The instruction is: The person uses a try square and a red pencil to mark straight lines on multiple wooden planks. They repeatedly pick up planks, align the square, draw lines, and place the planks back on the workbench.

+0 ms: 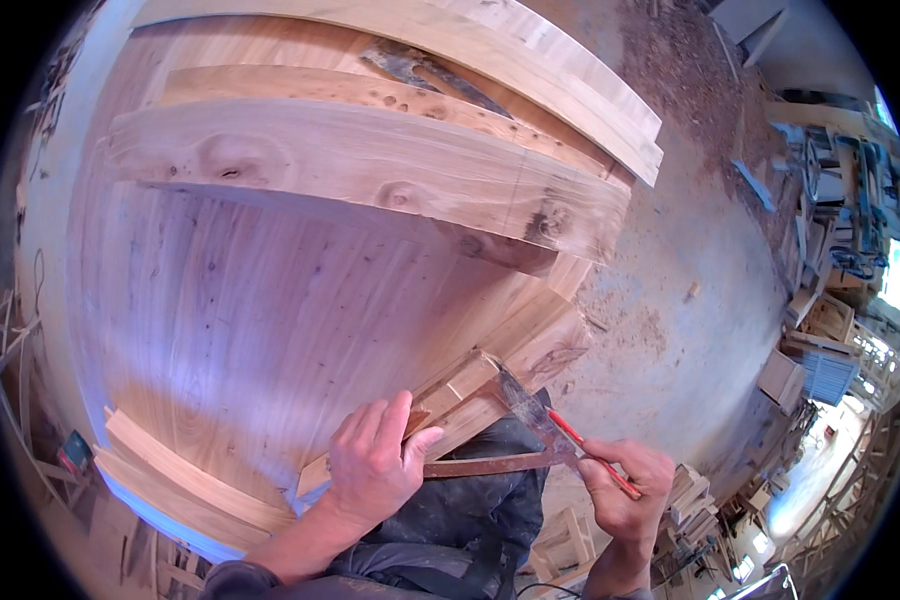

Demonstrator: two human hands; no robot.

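Pale wood makes up the big planked surface (250, 300), filling most of the left and middle of the view, with a bluish glare toward the near left. Across its far half lies a long thick board (300, 160), knotty all over, with a dark patch near its right end. Past that, at the far edge, you've got some paler boards (570, 75), and a pair of shorter boards (185, 480) sits at the near left corner.

Going smaller: a wood strip (470, 378) runs at an angle along the near right side, right by the person's lap. An angled tool (525, 398) has its dark flat blade up at the strip's right end – plus a long brown arm that reaches back toward the left, over dark trousers.

As for the hands, the left grip (375, 460) rests on the strip, thumb apart from the fingers; honestly I can't tell if it's clamped round the wood or just pressing. The right grip (630, 480) is closed around a red pencil (560, 428) – slim thing, lying just beside the blade, slanting down into the fist.
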